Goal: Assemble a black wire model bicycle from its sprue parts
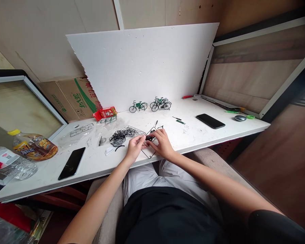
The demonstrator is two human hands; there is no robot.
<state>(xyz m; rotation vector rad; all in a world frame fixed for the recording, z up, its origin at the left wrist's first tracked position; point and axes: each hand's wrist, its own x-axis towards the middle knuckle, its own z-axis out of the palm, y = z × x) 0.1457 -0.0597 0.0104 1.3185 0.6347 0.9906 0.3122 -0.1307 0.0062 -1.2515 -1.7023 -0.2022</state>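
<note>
Black shirt (167, 215) is nearest the camera, light trousers (147, 174) just past it, forearms reaching forward to the white table (190, 140). Left hand (134, 147) and right hand (164, 145) almost meet at the table's near edge, both pinched on one small black part (149, 138). Fingers cover some of it, so can't tell its full shape. Thin black sprue frame (148, 157) sits under and around the hands, one corner pointing toward the lap.

Just left of the left hand: heap of black parts (124, 133) with a spoked wheel (119, 141) on its near side. Curved black strip (119, 148) and white label (109, 150) lie in front.

Far side: one green model bicycle (138, 106) upright, and an overlapping pair of model bicycles (161, 104) to its right, all before a white board (147, 64). Red packet (105, 113) stands left of them, cardboard box (71, 98) behind it.

Right side: small green piece (180, 122), black phone (210, 121), grey mouse (240, 118). Left side: second phone (72, 163), yellow-capped bottle (35, 145) and clear bottle (12, 163), both on their sides.
</note>
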